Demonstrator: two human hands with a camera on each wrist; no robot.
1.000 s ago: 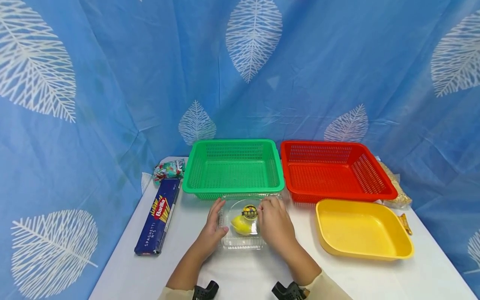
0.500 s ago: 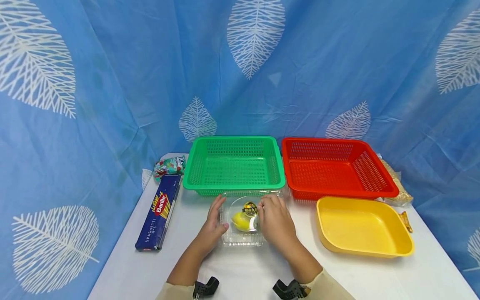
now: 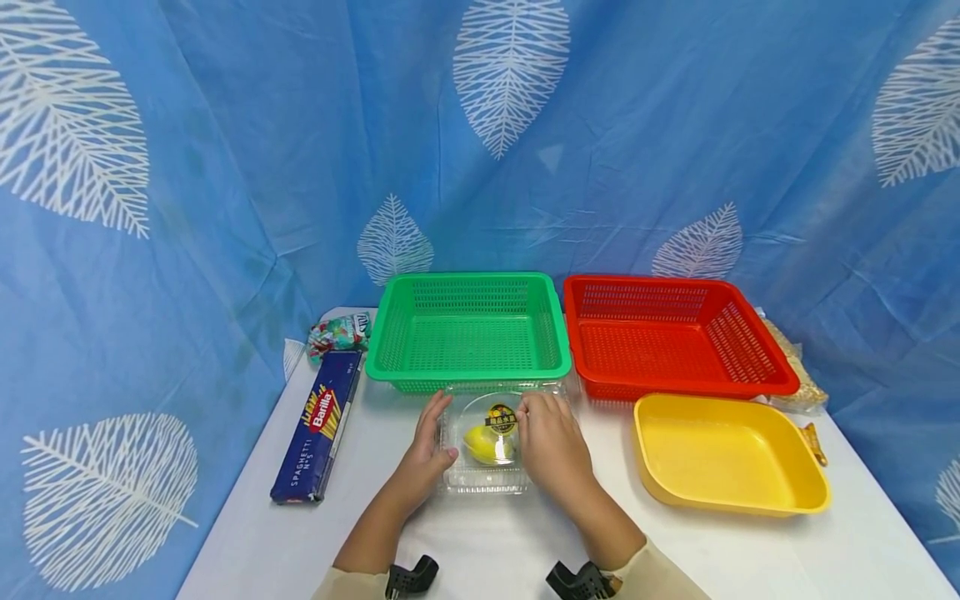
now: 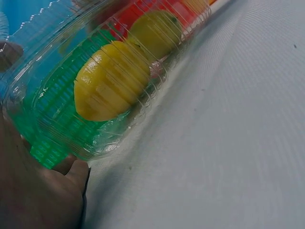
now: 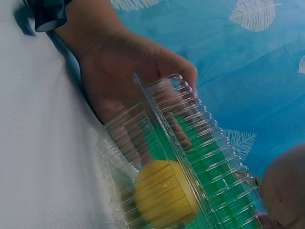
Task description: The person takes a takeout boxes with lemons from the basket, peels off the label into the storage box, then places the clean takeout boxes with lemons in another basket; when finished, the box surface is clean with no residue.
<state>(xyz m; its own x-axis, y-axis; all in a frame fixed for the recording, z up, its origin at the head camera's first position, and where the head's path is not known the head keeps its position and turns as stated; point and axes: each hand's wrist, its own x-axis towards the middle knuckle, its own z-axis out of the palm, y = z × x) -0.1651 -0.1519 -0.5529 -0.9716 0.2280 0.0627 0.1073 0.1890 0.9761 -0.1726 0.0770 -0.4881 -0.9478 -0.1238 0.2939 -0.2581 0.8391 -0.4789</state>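
In the head view a clear plastic fruit container (image 3: 480, 481) lies at the front of the green basket, a black-and-gold label (image 3: 501, 419) on its lid. Inside is a yellow lemon (image 3: 482, 447); the left wrist view shows a lemon (image 4: 112, 81) and a greener one (image 4: 155, 34) side by side. My left hand (image 3: 422, 458) rests against the container's left side, fingers extended and thumb apart. At the right side, my right hand (image 3: 553, 442) has curled fingers pinching the container's edge; its fingertips are partly hidden. The right wrist view shows the left hand (image 5: 128, 71) beyond the ribbed plastic.
The green basket (image 3: 468, 377) and a red basket (image 3: 675, 390) stand behind. To the right are a yellow tub (image 3: 727, 500), a bag of pale grains (image 3: 798, 375) and a small golden packet (image 3: 812, 446). A spaghetti box (image 3: 318, 429) and a colourful packet (image 3: 337, 335) lie left.
The head view has shifted slightly. Both hands stay on the two sides of the container, and the lid and lemon look nearly the same.
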